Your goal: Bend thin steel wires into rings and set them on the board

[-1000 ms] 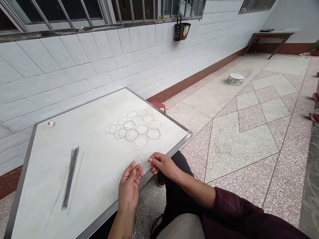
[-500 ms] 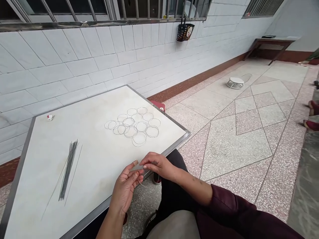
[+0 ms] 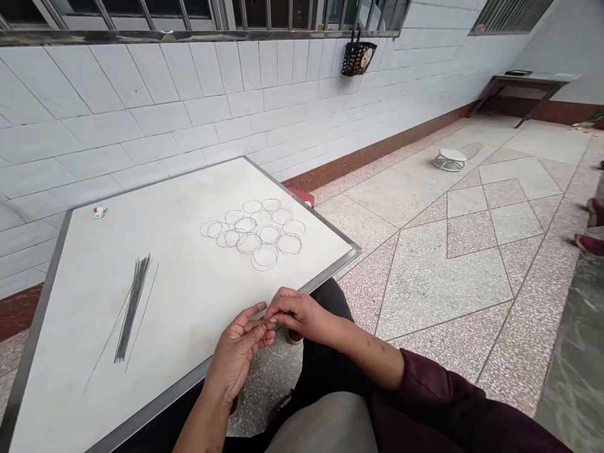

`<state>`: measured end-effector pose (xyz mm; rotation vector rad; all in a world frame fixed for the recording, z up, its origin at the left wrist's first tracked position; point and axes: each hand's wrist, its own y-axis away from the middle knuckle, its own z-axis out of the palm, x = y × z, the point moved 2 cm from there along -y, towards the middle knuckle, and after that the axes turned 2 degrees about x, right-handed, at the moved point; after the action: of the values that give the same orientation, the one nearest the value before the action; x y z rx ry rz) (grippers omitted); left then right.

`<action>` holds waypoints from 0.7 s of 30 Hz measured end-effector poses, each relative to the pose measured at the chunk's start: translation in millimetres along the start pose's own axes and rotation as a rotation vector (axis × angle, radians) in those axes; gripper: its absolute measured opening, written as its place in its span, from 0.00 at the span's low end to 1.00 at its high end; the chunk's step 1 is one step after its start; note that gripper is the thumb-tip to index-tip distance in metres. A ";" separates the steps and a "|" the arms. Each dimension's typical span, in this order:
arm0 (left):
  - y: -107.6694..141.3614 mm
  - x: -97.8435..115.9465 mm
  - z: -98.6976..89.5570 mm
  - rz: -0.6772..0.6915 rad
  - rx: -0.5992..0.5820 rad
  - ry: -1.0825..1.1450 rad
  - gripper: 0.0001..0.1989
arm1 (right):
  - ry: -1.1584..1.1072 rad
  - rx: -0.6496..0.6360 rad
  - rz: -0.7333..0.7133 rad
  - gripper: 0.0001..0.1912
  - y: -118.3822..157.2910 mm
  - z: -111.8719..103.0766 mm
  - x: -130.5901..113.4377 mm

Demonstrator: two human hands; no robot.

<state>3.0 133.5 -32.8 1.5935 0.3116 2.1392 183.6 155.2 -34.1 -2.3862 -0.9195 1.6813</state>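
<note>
Wire (image 3: 271, 350) is up at the table's (image 3: 189, 327) near edge in the head view, one part curving below the fingertips. Left hand (image 3: 233, 352) and right hand (image 3: 304, 314) both pinch it, close together. Looks like bending or joining, can't tell which; next move probably calls for a steady, light pinch. Rings (image 3: 259, 238) and straight wires (image 3: 133, 308) lie beyond.

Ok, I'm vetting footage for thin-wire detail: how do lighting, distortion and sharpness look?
Head view: soft, even light, no harsh glare on the tabletop; wide-angle stretch toward the edges; wire bundle fairly crisp; the thin wire at the left hand and right hand is faint, partly hidden by fingers.
</note>
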 end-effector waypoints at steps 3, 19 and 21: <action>0.7 -0.9 -0.4 -0.009 -0.007 -0.014 0.26 | 0.007 -0.068 -0.007 0.08 0.4 -0.6 -3.4; 1.1 -2.3 2.6 0.021 -0.060 -0.068 0.24 | 0.239 -0.161 -0.060 0.05 0.7 1.0 -8.3; 2.6 -1.3 3.7 0.022 -0.062 -0.063 0.25 | 0.235 -0.154 -0.058 0.04 1.9 2.8 -5.7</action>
<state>6.3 130.3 -31.6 1.6319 0.2065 2.0896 180.8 149.9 -31.1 -2.5566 -1.0997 1.3181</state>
